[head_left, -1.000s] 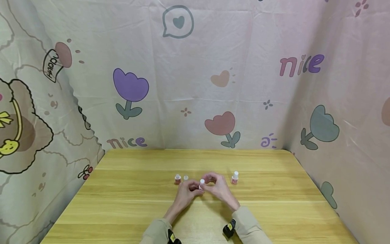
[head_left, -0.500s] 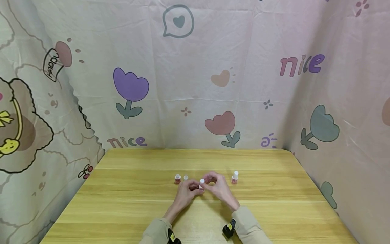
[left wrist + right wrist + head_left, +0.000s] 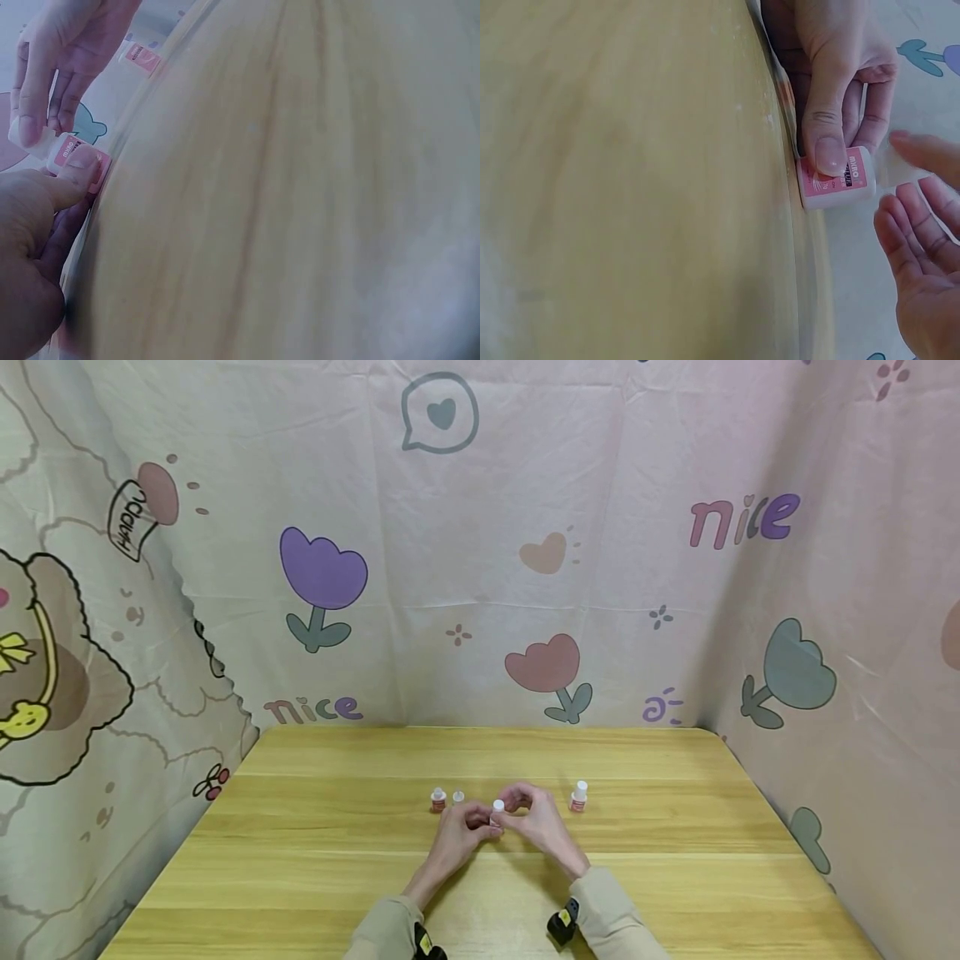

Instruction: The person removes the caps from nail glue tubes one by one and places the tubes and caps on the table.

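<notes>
Between the two hands, a small bottle [image 3: 844,196] with a pink label and a white cap [image 3: 498,806] stands upright on the table. My left hand [image 3: 459,835] grips its body, thumb across the label and fingers behind. From the right, my right hand [image 3: 538,821] pinches the white cap between thumb and fingers. To the left sits a similar bottle [image 3: 438,802] with a reddish label and a short, narrow white top. Beside it a small white piece [image 3: 458,797] shows just behind the left hand, its lower part hidden.
Another labelled bottle [image 3: 578,797] with a tall white cap stands right of the right hand. The wooden table [image 3: 315,860] reaches back to a patterned cloth [image 3: 450,677]. Black wrist cameras [image 3: 562,924] sit at both cuffs.
</notes>
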`<state>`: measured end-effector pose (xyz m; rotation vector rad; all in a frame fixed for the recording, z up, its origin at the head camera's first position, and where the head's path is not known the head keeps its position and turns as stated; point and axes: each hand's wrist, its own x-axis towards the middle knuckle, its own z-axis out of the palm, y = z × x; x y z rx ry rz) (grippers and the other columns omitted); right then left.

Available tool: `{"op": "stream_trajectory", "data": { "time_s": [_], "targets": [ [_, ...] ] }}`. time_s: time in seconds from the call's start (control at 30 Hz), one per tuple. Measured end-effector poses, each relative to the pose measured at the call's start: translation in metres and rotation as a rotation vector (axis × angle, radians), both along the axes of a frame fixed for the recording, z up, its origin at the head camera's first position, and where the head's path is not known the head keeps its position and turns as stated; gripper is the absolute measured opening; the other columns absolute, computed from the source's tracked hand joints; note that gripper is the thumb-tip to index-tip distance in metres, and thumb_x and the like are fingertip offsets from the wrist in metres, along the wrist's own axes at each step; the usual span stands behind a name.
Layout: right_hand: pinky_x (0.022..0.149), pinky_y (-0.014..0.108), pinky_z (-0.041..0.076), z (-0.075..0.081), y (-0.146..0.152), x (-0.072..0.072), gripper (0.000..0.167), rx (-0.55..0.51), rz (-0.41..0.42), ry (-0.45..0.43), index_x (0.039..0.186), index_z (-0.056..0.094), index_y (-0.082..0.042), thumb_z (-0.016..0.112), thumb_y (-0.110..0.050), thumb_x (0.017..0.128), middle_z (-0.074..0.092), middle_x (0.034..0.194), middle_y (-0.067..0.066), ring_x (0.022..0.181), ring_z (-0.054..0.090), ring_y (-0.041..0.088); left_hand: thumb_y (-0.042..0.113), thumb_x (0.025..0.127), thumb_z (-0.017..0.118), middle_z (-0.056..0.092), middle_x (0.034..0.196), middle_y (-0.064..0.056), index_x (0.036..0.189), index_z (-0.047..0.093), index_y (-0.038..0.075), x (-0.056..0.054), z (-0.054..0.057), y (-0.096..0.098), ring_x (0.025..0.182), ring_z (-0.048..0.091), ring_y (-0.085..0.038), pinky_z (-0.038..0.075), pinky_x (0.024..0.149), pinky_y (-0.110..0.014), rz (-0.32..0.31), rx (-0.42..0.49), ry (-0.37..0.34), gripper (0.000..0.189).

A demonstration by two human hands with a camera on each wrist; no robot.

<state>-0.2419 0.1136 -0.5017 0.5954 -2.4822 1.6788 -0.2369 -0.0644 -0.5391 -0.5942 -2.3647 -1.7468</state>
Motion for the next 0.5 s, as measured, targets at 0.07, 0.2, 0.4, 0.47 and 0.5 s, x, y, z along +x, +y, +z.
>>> {"op": "stream_trajectory", "data": {
  "time_s": [0.07,0.2,0.4,0.47,0.5],
  "targets": [
    [0.083,0.033,0.058,-0.0002,0.0001,-0.0003,0.022,0.002,-0.004,-0.002,0.097,0.069,-0.002,0.083,-0.005,0.08,0.071,0.09,0.012,0.081,0.062,0.008,0.002,0.079,0.081,0.079,0.087,-0.014,0.093,0.075,0.002,0.0001,0.0002,0.0001,0.081,0.076,-0.016,0.057,0.073,-0.019,0.001,-0.007,-0.002,0.015],
    [0.082,0.028,0.057,0.0001,0.0003,0.0001,0.02,0.004,0.002,-0.002,0.096,0.069,-0.002,0.081,-0.004,0.08,0.071,0.09,0.012,0.081,0.062,0.008,0.002,0.079,0.081,0.079,0.087,-0.013,0.092,0.075,0.004,0.0005,0.0015,0.0001,0.08,0.074,-0.009,0.056,0.073,-0.018,0.004,-0.017,-0.018,0.014],
    [0.083,0.03,0.057,0.0003,-0.0001,0.0007,0.02,-0.024,0.025,0.01,0.098,0.069,0.001,0.079,0.001,0.081,0.071,0.092,0.015,0.084,0.063,0.012,0.002,0.079,0.082,0.078,0.085,-0.013,0.09,0.075,0.004,0.001,0.0022,0.0,0.078,0.072,-0.005,0.055,0.072,-0.018,-0.001,-0.011,-0.021,0.013],
    [0.084,0.032,0.058,0.0003,-0.0003,0.0008,0.021,-0.031,0.029,0.011,0.1,0.069,0.002,0.079,0.002,0.081,0.072,0.093,0.016,0.085,0.064,0.014,0.003,0.079,0.082,0.078,0.085,-0.013,0.091,0.075,0.004,0.0008,0.0022,0.0,0.078,0.072,-0.005,0.055,0.073,-0.018,-0.001,-0.013,-0.02,0.014],
    [0.084,0.031,0.058,0.0002,-0.0003,0.0009,0.022,-0.03,0.029,0.009,0.1,0.069,0.002,0.079,0.002,0.081,0.072,0.093,0.016,0.085,0.064,0.015,0.003,0.079,0.082,0.079,0.086,-0.013,0.091,0.075,0.004,0.0006,0.0021,-0.0001,0.078,0.072,-0.006,0.055,0.073,-0.018,0.0,-0.014,-0.021,0.014]
  ]
}}
